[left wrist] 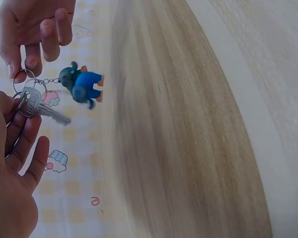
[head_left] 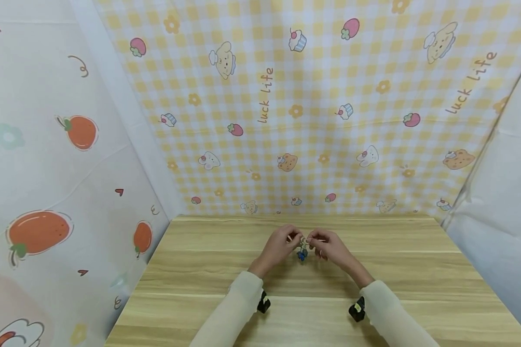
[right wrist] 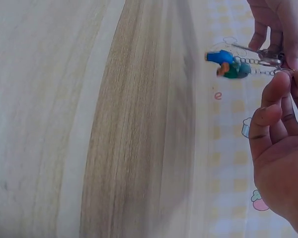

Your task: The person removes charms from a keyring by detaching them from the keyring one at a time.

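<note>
Over the table, my left hand (head_left: pixel 282 241) and my right hand (head_left: pixel 330 246) meet at a small bunch of metal rings. Thumb and forefinger of the left hand pinch a key ring (left wrist: pixel 21 101), beside the head of a silver key (left wrist: pixel 32 101) whose blade points away from the fingers. From the other side, the right hand's thumb and fingertip pinch a thin metal ring (left wrist: pixel 24 70). Short chains run from the rings to small figurine charms, a blue one (right wrist: pixel 218 57) and a green one (right wrist: pixel 238 70), which dangle below the hands. How the rings link is too small to tell.
A wood-grain table (head_left: pixel 304 318) lies under both arms. Behind it hangs a yellow checked cloth (head_left: pixel 304 144), with a white printed cloth (head_left: pixel 47 183) at the left. Black wrist devices (head_left: pixel 264 302) sit at the cream sleeves (head_left: pixel 236 308).
</note>
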Demonstrator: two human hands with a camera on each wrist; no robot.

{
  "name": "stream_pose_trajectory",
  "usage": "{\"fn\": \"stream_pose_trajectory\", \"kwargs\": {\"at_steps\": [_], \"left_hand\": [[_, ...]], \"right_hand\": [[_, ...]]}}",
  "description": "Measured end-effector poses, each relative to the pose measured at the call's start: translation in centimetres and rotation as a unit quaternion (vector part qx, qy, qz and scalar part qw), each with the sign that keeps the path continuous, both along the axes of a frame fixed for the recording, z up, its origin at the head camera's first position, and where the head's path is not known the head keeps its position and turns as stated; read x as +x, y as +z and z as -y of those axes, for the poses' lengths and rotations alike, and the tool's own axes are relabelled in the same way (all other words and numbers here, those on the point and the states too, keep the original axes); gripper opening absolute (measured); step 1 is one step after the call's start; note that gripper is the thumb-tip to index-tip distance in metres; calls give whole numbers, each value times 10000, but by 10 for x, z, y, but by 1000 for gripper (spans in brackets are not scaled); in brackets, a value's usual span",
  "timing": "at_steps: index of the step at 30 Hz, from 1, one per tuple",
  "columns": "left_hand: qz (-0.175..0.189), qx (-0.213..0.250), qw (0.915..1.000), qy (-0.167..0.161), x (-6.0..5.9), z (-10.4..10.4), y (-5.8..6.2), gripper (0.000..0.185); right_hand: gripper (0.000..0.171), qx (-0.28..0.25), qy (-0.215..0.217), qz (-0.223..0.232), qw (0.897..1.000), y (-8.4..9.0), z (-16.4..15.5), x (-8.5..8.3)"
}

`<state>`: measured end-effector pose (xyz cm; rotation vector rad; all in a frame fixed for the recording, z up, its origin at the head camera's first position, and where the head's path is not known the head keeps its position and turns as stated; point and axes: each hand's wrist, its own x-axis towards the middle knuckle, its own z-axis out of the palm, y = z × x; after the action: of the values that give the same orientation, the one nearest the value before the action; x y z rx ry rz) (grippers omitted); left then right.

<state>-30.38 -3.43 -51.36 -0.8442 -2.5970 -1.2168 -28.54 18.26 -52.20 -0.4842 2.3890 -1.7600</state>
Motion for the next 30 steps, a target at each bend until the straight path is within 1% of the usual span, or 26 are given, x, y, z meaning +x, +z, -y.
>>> {"fn": "stream_pose_trajectory", "kwargs": {"at_steps": [3, 8, 15, 19, 22, 26, 30], "left_hand": [[-32, -28, 10000, -90, 0, 0, 0, 15], [-59, -9, 9998, -209, 1, 0, 0, 13], [48, 129, 9992, -380, 0, 0, 0, 9], [70, 192, 9990, -399, 0, 0, 1, 9], [92, 213, 9989, -398, 0, 0, 2, 9], [169, 202, 9989, -394, 0, 1, 1, 9], [35, 40, 9991, -411, 1, 1, -1, 8]], "right_hand": [[25, -26, 32, -5, 10000, -1, -2, -1], [19, -87, 71, -23, 9999, -1, -3, 2], [12, -146, 58, -151, 9998, -1, -4, 5], [10, -237, 15, -234, 9994, -2, -4, 6], [9, -170, -19, -301, 9994, -2, -3, 7], [10, 67, 5, -365, 9993, -1, 0, 8], [16, 282, -134, -359, 9989, 1, 5, 7]]}}
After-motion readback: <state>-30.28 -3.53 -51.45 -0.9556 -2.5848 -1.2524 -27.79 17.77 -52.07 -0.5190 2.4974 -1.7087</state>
